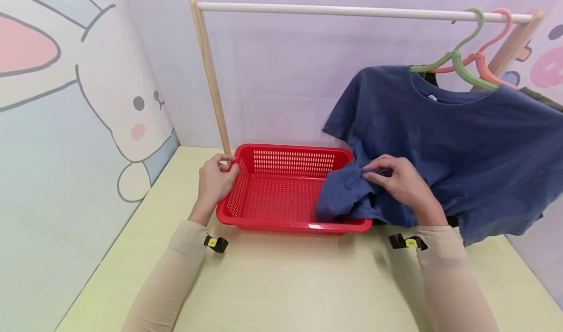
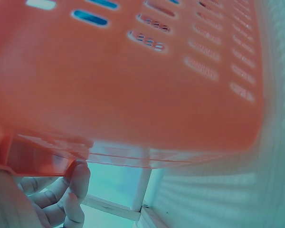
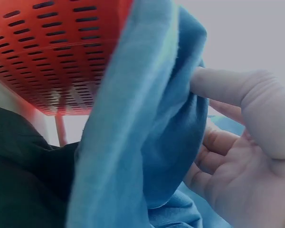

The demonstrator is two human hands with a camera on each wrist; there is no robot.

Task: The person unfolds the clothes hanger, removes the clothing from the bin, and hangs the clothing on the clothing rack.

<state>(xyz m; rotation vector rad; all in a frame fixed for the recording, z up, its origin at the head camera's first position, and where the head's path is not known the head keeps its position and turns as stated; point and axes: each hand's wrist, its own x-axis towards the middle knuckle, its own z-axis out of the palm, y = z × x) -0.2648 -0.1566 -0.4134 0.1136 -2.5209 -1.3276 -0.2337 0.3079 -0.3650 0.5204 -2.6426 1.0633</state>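
Note:
My left hand grips the left rim of a red plastic basket, which has slotted sides. In the left wrist view the fingers curl at the basket's rim. A dark blue short-sleeved T-shirt hangs from a green hanger on the right. Between thumb and fingers my right hand pinches a fold of blue cloth at the T-shirt's lower left, draped over the basket's right end. The right wrist view shows this blue fold hanging down beside the basket.
A wooden rack with a white rail stands behind the basket. A pink hanger hangs beside the green one. Dark cloth shows below the basket in the right wrist view. Painted walls border the pale tabletop.

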